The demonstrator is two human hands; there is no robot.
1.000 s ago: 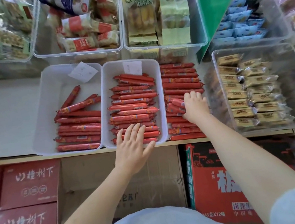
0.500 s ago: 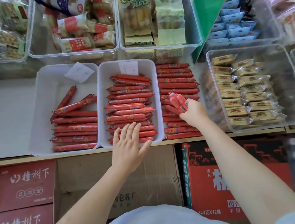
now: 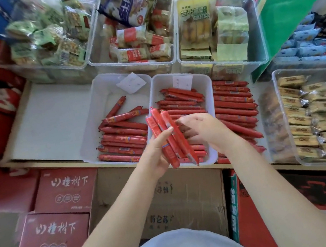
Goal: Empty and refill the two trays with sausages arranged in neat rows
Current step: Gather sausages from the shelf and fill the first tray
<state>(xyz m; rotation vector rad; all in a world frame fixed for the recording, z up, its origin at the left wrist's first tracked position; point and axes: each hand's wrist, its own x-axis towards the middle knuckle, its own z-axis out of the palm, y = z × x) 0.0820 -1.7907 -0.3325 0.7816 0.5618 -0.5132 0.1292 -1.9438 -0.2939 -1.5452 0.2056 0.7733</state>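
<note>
Two white trays stand side by side on the shelf. The left tray (image 3: pixel 98 104) holds red sausages in its near half, with two lying askew above them. The right tray (image 3: pixel 205 86) is stacked with rows of sausages. A loose pile of sausages (image 3: pixel 234 102) lies on the shelf to its right. My left hand (image 3: pixel 158 152) grips a bunch of three sausages (image 3: pixel 165 127) above the right tray's near left corner. My right hand (image 3: pixel 202 129) hovers beside the bunch over the right tray, fingers loosely bent and touching it.
Clear bins of packaged snacks (image 3: pixel 135 41) line the shelf behind the trays. A clear bin of wrapped biscuits (image 3: pixel 316 115) sits to the right. Red cartons (image 3: pixel 61 192) and a brown cardboard box (image 3: pixel 184 201) stand below the shelf edge. A white board (image 3: pixel 49 122) lies left of the trays.
My right hand lifted sausages from the loose pile and carried them left. My left hand left the right tray's front edge and took hold of the bunch. The camera moved closer.
</note>
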